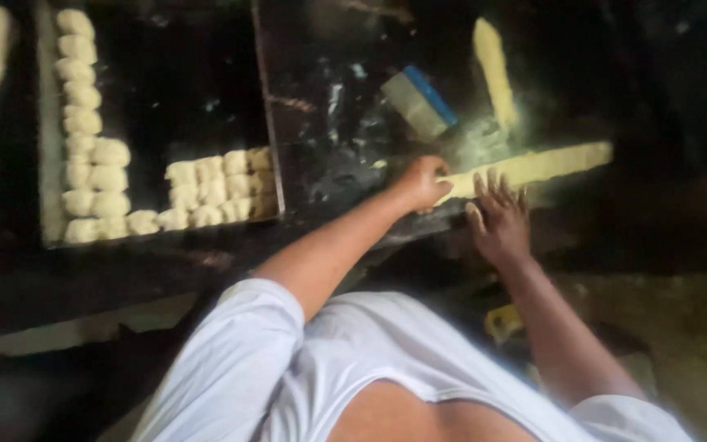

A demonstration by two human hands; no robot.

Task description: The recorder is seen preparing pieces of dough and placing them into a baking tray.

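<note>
Dough roll (533, 166) end hidden under left hand (424, 182); frame blurred.

Both bare arms reach forward from short white sleeves, the left arm running long and nearly straight from the shoulder at lower left up toward the centre, the right arm rising from the lower right with the elbow bent. The left hand (424, 182) is curled, knuckles up and fingers tucked under in a loose grip, while the right hand (498, 214) lies palm down just beside it, its fingers (493, 182) spread and pointing away from the body. The picture is blurred, so the left thumb's position cannot be told for sure.
</note>
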